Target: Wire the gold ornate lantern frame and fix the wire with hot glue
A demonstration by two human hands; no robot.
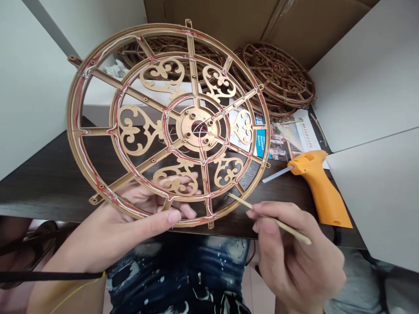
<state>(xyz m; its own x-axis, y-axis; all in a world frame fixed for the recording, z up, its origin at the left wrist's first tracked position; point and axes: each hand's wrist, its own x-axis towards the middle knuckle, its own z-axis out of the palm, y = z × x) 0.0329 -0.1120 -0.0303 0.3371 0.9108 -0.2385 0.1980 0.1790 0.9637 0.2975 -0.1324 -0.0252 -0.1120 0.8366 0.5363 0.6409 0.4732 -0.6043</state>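
Observation:
A large round gold frame [137, 169] with spokes, scrollwork and a central hub is tilted up in front of me. Red and white wires run along its rings and spokes and cross at the hub. My left hand [140, 218] grips its lower left rim, thumb on the near face and fingers behind, partly hidden by the lattice. Between thumb and fingers, my right hand [294, 248] pinches a thin wooden stick [271, 218]. The stick's tip is close to the frame's lower right rim; whether it touches, I cannot tell.
An orange glue gun [322, 187] with a clear glue stick [278, 174] lies at the right on the dark table [39, 183]. Printed brochures [291, 135] lie behind it. More round frames [278, 74] are stacked at the back by a cardboard sheet [222, 17]. White panels [366, 74] flank the table.

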